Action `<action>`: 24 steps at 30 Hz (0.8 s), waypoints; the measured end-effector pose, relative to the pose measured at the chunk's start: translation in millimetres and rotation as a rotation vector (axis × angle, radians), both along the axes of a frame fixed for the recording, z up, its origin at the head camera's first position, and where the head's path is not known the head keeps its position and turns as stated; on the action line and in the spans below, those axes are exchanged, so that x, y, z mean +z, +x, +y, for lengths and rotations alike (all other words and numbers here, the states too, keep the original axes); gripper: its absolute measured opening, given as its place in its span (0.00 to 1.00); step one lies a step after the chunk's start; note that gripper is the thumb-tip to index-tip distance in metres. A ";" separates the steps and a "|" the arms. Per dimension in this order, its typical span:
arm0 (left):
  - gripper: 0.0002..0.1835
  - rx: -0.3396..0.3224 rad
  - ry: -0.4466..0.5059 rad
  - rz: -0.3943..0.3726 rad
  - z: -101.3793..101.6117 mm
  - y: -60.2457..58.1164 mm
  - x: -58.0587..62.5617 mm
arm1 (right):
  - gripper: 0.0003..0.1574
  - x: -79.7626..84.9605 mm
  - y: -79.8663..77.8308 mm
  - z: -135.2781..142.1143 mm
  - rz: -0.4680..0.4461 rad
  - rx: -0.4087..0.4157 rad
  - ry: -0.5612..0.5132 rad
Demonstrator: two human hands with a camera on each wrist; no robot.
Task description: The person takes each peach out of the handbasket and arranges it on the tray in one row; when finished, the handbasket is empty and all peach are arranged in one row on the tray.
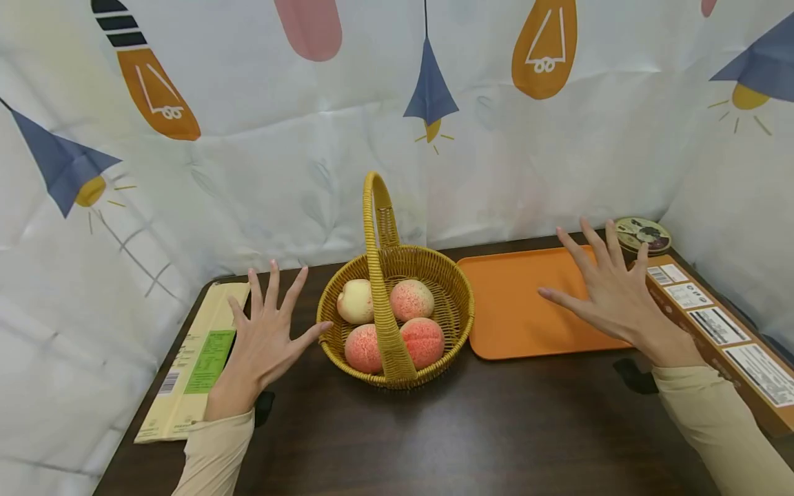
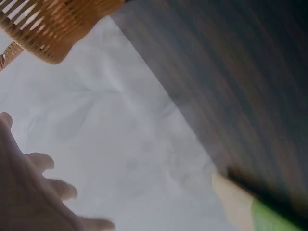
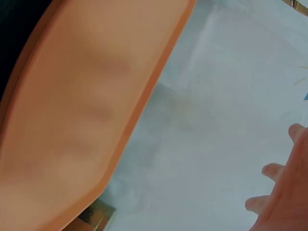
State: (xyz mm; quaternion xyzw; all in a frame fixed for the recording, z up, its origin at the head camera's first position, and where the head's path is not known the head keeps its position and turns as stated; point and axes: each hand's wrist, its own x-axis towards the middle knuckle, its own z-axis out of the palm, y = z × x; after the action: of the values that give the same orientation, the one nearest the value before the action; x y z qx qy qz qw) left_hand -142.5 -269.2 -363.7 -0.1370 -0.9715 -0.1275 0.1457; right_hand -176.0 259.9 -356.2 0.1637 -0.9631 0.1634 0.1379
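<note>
My left hand (image 1: 263, 337) is spread wide between the yellow packet (image 1: 211, 310) and the basket, its thumb overlapping the basket's left rim in the head view. Fingers fanned out, my right hand (image 1: 614, 296) hovers over the right part of the orange tray (image 1: 515, 303); both hands hold nothing. Between them stands the yellow woven basket (image 1: 459, 275) with a tall arched handle (image 1: 375, 234). Inside lie several peaches: a pale one (image 1: 355, 302), a pink-speckled one (image 1: 412, 300) and redder ones, such as the peach (image 1: 423, 343) partly behind the handle.
A long brown box (image 1: 713, 324) with white labels runs along the right table edge. Behind it sits a round tin (image 1: 642, 235) in the back right corner. White cloth (image 1: 279, 172) printed with lamps and bulbs hangs around the dark table (image 1: 422, 434).
</note>
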 end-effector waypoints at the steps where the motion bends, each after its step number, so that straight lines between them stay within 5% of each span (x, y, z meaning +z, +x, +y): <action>1: 0.51 -0.010 0.018 -0.015 0.7 -0.1 -0.3 | 0.65 0.2 -0.1 -1.5 -0.001 0.005 -0.002; 6: 0.49 -0.078 0.195 -0.151 7.5 -1.4 -3.4 | 0.63 4.3 0.5 -17.7 0.019 0.071 -0.023; 14: 0.51 -0.194 0.566 -0.298 21.6 -7.3 -13.1 | 0.55 13.4 1.7 -71.2 0.179 0.361 -0.014; 19: 0.53 -0.187 0.607 -0.352 28.5 -8.0 -18.7 | 0.51 26.4 6.9 -100.5 0.233 0.527 0.015; 24: 0.59 -0.191 0.598 -0.408 32.7 -8.1 -26.1 | 0.48 45.3 14.4 -119.3 0.185 0.629 0.001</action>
State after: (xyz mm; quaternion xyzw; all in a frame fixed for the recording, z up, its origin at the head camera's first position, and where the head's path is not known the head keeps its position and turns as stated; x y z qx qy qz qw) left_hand -150.6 -236.6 -389.7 -0.1502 -0.8832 -0.4434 -0.0300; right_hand -161.7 140.6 -310.9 0.4672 -0.8488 0.1818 0.1677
